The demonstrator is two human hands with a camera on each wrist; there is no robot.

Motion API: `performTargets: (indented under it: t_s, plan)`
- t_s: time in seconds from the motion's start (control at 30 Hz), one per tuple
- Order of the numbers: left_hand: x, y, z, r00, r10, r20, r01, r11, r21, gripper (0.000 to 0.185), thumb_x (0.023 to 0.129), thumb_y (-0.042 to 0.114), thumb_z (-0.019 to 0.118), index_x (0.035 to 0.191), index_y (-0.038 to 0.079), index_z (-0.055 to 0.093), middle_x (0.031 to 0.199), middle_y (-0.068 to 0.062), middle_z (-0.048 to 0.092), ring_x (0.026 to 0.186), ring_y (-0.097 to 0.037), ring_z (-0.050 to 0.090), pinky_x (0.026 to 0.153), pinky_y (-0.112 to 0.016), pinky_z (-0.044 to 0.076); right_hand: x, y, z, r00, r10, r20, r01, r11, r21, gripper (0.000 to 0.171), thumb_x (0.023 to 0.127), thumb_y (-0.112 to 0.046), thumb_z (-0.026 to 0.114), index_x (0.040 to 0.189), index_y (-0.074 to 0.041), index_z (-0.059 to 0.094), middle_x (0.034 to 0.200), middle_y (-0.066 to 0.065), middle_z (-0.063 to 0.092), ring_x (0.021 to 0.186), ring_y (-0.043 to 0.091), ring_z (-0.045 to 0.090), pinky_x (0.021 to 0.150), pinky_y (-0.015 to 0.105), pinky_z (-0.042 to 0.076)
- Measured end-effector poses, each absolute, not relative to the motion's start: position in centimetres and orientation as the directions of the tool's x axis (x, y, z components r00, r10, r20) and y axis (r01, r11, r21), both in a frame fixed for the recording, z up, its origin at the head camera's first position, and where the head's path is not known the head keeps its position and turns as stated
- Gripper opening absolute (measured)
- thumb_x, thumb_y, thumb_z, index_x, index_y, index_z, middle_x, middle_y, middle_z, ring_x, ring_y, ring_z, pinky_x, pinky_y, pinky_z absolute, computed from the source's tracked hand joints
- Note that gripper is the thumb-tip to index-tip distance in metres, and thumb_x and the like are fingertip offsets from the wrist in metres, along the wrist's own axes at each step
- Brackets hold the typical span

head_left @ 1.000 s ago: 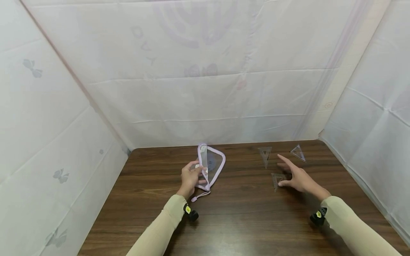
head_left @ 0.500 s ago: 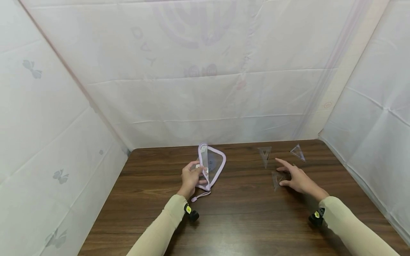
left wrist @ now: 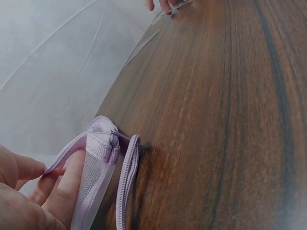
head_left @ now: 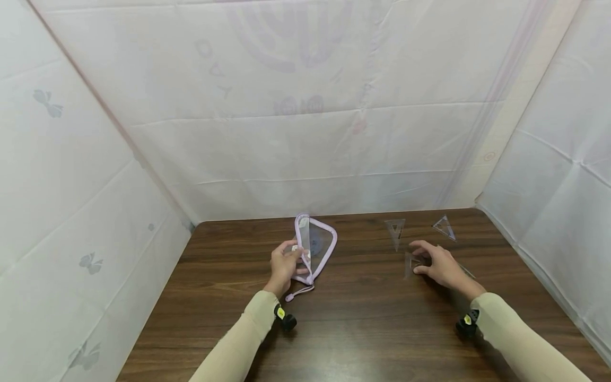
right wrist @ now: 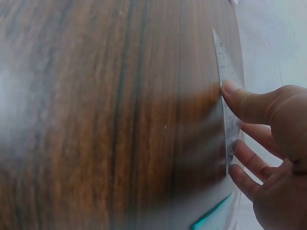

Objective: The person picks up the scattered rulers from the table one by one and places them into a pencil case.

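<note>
My left hand (head_left: 285, 263) pinches the edge of a see-through mesh zip pouch (head_left: 329, 254) with lilac trim, its mouth spread apart. In the left wrist view, thumb and fingers hold the pouch's lilac edge (left wrist: 69, 148), and a zip pull strap (left wrist: 125, 179) hangs beside it. A bluish, rounded clear piece (head_left: 315, 241) shows through the mesh. My right hand (head_left: 444, 268) is low over the table, gripping a clear triangular set square (head_left: 408, 265). In the right wrist view, the thumb is on the graduated edge of that set square (right wrist: 225, 103) and the fingertips are at its other side.
A second clear set square (head_left: 395, 233) lies beyond the right hand, and a bluish triangle (head_left: 445, 228) lies at the back right. A teal-edged clear piece (right wrist: 213, 213) shows below the right fingers. White sheeting (head_left: 305, 148) walls the brown wooden table (head_left: 343, 329).
My right hand has moved slightly left and its fingers have closed in on the near set square, which has turned a little. The left hand and pouch stay as they were.
</note>
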State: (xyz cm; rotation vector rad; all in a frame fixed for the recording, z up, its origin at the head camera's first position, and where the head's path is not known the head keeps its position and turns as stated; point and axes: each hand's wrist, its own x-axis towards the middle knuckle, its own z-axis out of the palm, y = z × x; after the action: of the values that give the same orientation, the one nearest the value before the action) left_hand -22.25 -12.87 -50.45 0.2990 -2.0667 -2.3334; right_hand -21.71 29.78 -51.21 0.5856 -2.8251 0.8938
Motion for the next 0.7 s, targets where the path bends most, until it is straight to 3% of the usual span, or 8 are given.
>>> performTargets:
  t_s: [0.37,0.57,0.7]
  plan:
    - [-22.2,-12.91,-50.43,-0.98,-0.144,-0.136,-0.119,-0.124,0.985,0.029,0.1,0.0,0.062,0.129,-0.001,0.061,0.103,-0.023,0.076,0.081,-0.029,0.074,0.055,-0.04,0.065,-22.24,29.16,-51.36,-0.909,-0.292,0.299,-0.407,0.782,-0.472,0.047,0.084,-0.004,0.083,0.128,-0.004,0.064,0.108,0.015,0.074,0.091,0.033,0.064,0.078,0.055,0.056]
    - [-22.22,-12.93,-50.4,-0.979,-0.146,-0.139,-0.122,-0.117,0.986,0.028,0.1,0.001,0.062,0.128,0.0,0.062,0.103,-0.021,0.076,0.082,-0.028,0.074,0.056,-0.04,0.065,-22.33,28.99,-51.23,-0.905,-0.273,0.326,-0.405,0.787,-0.466,0.044,0.083,0.0,0.082,0.125,-0.002,0.067,0.093,0.012,0.073,0.08,0.027,0.066,0.068,0.051,0.057]
    - [-22.14,-12.93,-50.27,-0.979,-0.149,-0.139,-0.122,-0.114,0.986,0.028,0.1,0.001,0.062,0.128,0.0,0.062,0.104,-0.022,0.076,0.083,-0.03,0.074,0.056,-0.04,0.065,-22.32,28.91,-51.24,-0.903,-0.258,0.342,-0.403,0.782,-0.475,0.044,0.082,0.003,0.081,0.124,0.0,0.068,0.101,0.018,0.074,0.078,0.026,0.069,0.066,0.048,0.059]
